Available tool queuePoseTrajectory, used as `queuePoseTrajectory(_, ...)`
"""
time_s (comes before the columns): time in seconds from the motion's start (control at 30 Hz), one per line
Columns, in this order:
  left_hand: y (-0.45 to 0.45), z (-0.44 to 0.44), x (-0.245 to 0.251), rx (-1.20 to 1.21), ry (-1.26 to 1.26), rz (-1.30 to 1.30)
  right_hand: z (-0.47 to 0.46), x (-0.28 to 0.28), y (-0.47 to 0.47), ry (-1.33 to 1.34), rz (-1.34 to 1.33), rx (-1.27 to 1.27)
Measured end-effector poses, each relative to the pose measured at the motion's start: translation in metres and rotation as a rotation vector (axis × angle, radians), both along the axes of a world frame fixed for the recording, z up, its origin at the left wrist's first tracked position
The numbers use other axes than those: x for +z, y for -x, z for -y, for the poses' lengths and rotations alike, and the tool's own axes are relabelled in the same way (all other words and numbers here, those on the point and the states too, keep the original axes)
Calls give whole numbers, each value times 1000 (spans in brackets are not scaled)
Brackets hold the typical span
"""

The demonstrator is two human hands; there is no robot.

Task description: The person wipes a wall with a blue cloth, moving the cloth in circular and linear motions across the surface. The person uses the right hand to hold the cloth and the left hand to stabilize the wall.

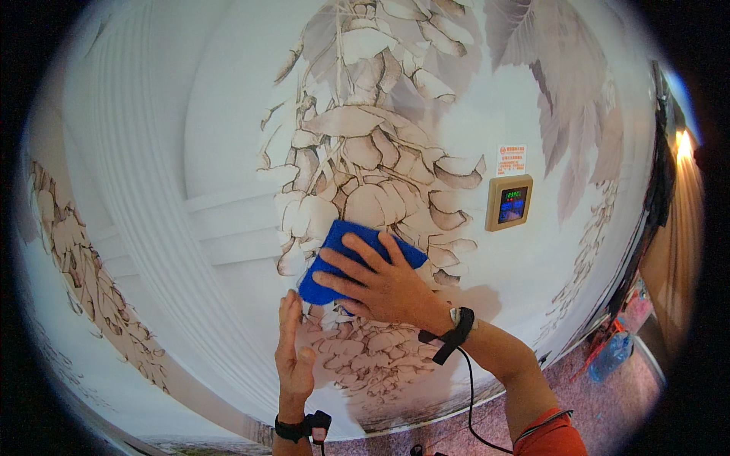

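Note:
Under the spread fingers of my right hand (379, 279), a folded blue cloth (342, 233) is held flat against the wall. Behind it is wall covering (228, 148) printed with pale hanging flowers and leaves. My left hand (293, 353) is upright beside the cloth's lower left corner, seen edge-on. Its palm faces the wall and it holds nothing; whether the fingertips touch the wall or the cloth's corner I cannot tell. Both wrists wear black straps, and a cable hangs from the right one (456, 336).
A gold-framed control panel (509, 203) with a lit display is mounted to the right, under a small printed notice (511, 159). Reddish patterned carpet (513, 422) lies below. At far right are a tan curtain (673, 245) and a blue translucent plastic item (610, 356).

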State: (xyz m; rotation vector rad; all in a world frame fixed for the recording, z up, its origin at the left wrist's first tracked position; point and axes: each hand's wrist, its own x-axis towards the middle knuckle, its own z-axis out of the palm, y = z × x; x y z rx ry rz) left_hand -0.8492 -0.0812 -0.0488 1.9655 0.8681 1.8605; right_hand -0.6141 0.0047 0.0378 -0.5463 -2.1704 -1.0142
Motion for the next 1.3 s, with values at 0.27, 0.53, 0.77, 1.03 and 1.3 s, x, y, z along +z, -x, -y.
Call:
queuePoseTrajectory(0.27,0,3,4,6,6,-11,-1,-10,-21,-23,-18,14)
queuePoseTrajectory(0.53,4,1,1,-2,-2,-19,-5,4,15,-44,-100,13)
queuePoseTrajectory(0.77,8,1,-1,-25,7,-23,-2,-12,-10,-39,104,32)
queuePoseTrajectory(1.03,9,-3,-4,-42,-25,-39,-6,28,13,-73,-159,11)
queuePoseTrajectory(1.3,15,-4,-5,-38,-35,-47,-4,14,2,-79,61,-2)
